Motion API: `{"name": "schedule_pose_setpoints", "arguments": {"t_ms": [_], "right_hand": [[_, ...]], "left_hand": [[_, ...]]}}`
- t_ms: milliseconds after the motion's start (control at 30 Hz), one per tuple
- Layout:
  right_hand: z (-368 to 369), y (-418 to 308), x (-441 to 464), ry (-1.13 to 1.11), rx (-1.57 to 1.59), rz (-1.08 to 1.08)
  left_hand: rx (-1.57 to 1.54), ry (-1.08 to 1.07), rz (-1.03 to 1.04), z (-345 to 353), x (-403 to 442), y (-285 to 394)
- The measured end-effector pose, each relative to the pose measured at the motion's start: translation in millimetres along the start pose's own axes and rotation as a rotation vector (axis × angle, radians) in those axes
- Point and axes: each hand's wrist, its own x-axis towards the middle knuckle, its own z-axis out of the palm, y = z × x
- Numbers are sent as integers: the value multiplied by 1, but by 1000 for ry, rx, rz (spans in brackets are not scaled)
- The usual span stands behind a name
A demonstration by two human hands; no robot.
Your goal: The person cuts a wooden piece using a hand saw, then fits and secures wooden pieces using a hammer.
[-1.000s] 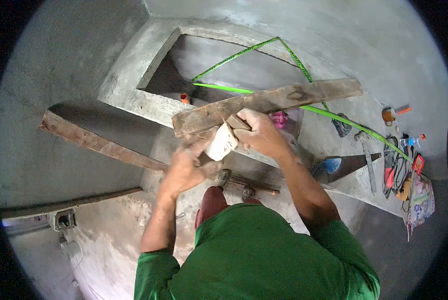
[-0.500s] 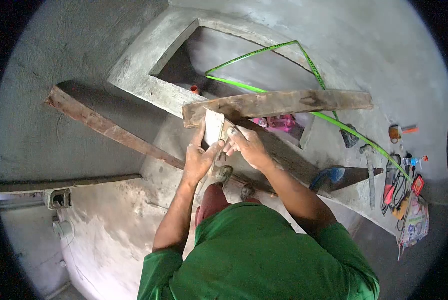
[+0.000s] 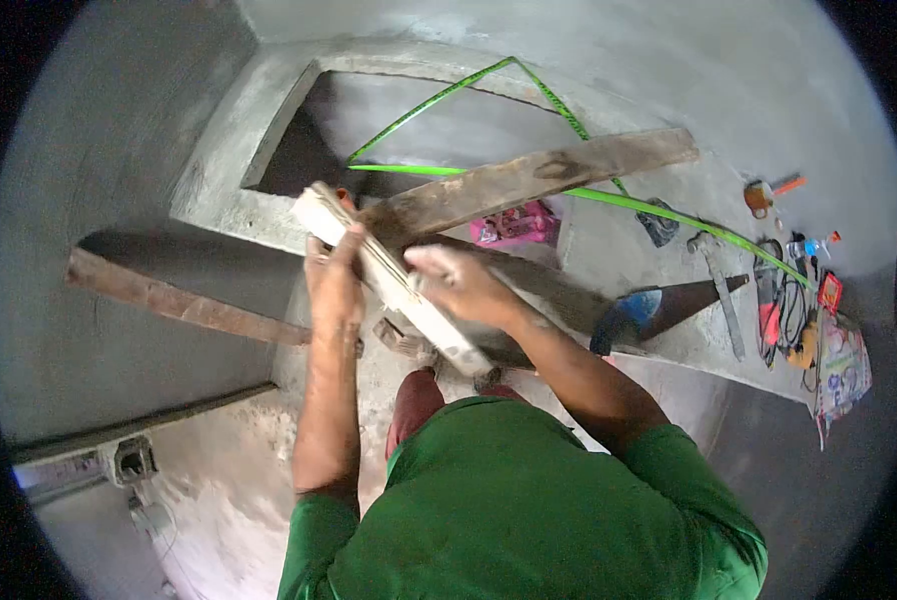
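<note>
Biggest of all, the grey concrete worktop (image 3: 217, 172) fills the scene, with a rectangular opening cut in its far side. And there's the dark plank (image 3: 544, 173), slanting right across it! Over on the left, a brown board (image 3: 174, 298) runs down at an angle against the grey wall. The green tape (image 3: 639, 202) zigzags above the opening, slips beneath the plank and carries on down to the right.

Now the pale piece of wood (image 3: 409, 292), held up in front of the person, tilted, its upper end by the plank's left end and its lower end over a shoe! To the right, a saw (image 3: 691, 303) lies on the worktop.

The left grip (image 3: 335, 275) has it, thumb on one side, fingers round the other, pinching firmly near the top. The right grip (image 3: 459, 285) is a blur just beside the wood's edge, fingers pointing at it; touching or apart, spread or pressed together, I can't tell.

Smaller still: a patterned bag (image 3: 842, 372) at the worktop's right end, a hammer (image 3: 721, 298), a pink packet (image 3: 514, 226) and a little bottle (image 3: 812, 247).
</note>
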Motion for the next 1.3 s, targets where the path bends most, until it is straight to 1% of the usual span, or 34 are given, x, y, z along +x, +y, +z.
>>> {"name": "schedule_pose_setpoints", "arguments": {"t_ms": [33, 67, 100, 133, 167, 233, 267, 300, 333, 367, 400, 433, 467, 500, 533, 567, 600, 633, 700, 733, 767, 800, 833, 900, 933, 1000, 1033, 1100, 1133, 1167, 1200, 1233, 1267, 1300], "right_hand": [[0, -15, -7, -106, -168, -32], [-5, -33, -20, -178, -247, 167], [-9, -17, -23, -133, -245, 70], [-16, -50, -32, -184, -222, 244], [-14, -21, -32, -108, -107, 178], [-32, -31, -44, -90, -285, 253], [-45, -28, -52, -53, -284, 258], [-62, -21, -64, 73, -246, 210], [-81, -13, -75, 193, -214, 156], [-107, -7, -90, 259, -383, 53], [-126, -9, -109, 353, -298, 154], [-145, -1, -122, 460, -2, 200], [-148, -19, -138, 568, 165, 118], [-154, -27, -151, 592, 161, 111], [-161, -32, -162, 645, 231, 113], [-166, -35, -172, 694, 304, 116], [-173, -30, -179, 690, 342, 58], [-177, -32, -188, 707, 344, 48], [-180, -37, -209, 701, 361, 45], [-183, -35, -218, 724, 363, 44], [-186, -33, -228, 710, 303, 122], [-189, -31, -239, 700, 249, 196], [-187, -31, -250, 732, 261, 199], [-172, -35, -263, 538, 291, 389], [-171, -13, -265, 384, -21, 172], [-151, -5, -265, 213, 242, 299], [-148, 7, -262, 204, 129, 228], [-145, 18, -259, 204, 0, 117], [-146, 13, -258, 204, -16, 76], [-158, 4, -260, 210, -207, 180], [-171, -4, -260, 216, -399, 283], [-189, 11, -254, 367, -659, 270], [-201, 24, -265, 490, -772, 303], [-208, 27, -275, 616, -883, 338]], "left_hand": [[-149, -37, -35, 3, 8, 2], [-137, -7, -101, 8, 10, 5], [-196, -80, -81, 20, 8, 4], [-181, -116, -63, 26, 7, -4], [-163, -149, -41, 30, 8, -12], [-247, -132, -136, 41, 2, -11], [-287, -76, -186, 50, 0, -10], [-306, -164, -240, 53, -2, -12], [-270, -161, -244, 57, -2, -21], [-234, -152, -243, 63, 0, -29], [-85, -205, -195, 79, -7, -35], [-29, -332, -305, 75, 5, -63], [183, -473, -256, 83, 13, -92], [308, -492, -210, 115, -6, -97], [482, -452, -302, 144, -22, -102], [545, -606, -153, 158, -13, -139], [668, -651, 18, 189, -21, -150], [844, -751, 121, 206, -20, -173], [1210, -719, 398, 229, -41, -201], [1206, -743, 400, 239, -48, -189], [1089, -700, 585, 246, -50, -174], [1021, -696, 674, 254, -60, -147], [956, -693, 763, 262, -69, -121], [1132, -964, 1291, 262, -92, -60], [1127, -977, 1296, 261, -96, -46], [1344, -1509, 1510, 251, -95, -28], [1354, -1501, 1514, 243, -92, -28], [1460, -1681, 1245, 222, -84, -26], [1477, -1671, 1242, 212, -84, -22], [1795, -1595, 936, 202, -87, -16], [1922, -1474, 750, 189, -87, -6], [2039, -1335, 577, 176, -88, 4], [1997, -1192, 561, 161, -82, 16], [1746, -1092, 451, 141, -68, 20]]}}
